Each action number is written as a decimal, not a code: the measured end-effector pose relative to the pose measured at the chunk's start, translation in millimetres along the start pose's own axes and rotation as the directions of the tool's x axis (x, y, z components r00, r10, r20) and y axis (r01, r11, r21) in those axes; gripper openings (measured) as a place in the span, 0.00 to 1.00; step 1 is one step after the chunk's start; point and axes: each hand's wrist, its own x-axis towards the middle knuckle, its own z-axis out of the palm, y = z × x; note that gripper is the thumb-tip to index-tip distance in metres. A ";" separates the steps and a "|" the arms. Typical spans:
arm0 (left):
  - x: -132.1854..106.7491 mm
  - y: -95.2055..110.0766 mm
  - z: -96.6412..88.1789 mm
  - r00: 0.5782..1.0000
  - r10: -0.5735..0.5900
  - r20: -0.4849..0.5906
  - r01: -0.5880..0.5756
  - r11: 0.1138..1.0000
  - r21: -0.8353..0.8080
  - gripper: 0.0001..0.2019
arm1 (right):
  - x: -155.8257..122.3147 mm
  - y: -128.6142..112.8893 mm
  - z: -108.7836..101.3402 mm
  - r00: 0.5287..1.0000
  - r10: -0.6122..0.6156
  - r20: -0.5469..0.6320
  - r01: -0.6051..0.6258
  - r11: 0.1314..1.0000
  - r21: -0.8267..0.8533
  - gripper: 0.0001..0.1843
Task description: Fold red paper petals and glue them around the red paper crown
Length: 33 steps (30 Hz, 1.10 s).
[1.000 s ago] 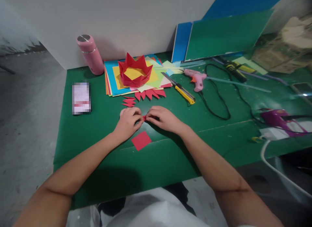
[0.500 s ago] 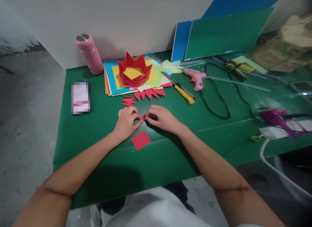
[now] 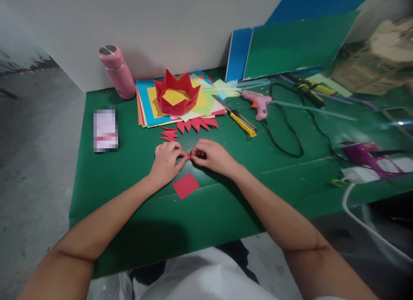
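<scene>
Between my fingertips is a small piece of red paper (image 3: 189,155), mostly covered by the fingers. My left hand (image 3: 168,161) pinches its left side and my right hand (image 3: 211,156) pinches its right side, both low over the green tabletop. Just below them lies a flat red paper square (image 3: 186,186). Above the hands, small folded red paper pieces (image 3: 169,134) sit in a little stack, with a row of pointed red pieces (image 3: 197,124) beside it. Behind these a red folded paper ring with pointed tips (image 3: 177,93) rests on coloured paper sheets (image 3: 145,103).
A pink bottle (image 3: 118,72) and a blurred-out pale object (image 3: 106,130) stand to the left. Rightward lie a yellow utility knife (image 3: 241,121), a pink glue gun (image 3: 258,103) with its black cord, clear glue sticks (image 3: 316,111) and a purple-and-white box (image 3: 364,160). Boards (image 3: 297,46) lean behind.
Both hands keep pinching the small red paper in almost the same place. The whole view has shifted very slightly; the things on the table stay put.
</scene>
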 end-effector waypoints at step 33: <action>0.9 1.2 -2.0 1.000 -0.011 0.019 0.010 1.000 0.007 0.08 | 2.4 -0.3 1.2 0.999 0.031 0.015 -0.031 0.999 0.033 0.05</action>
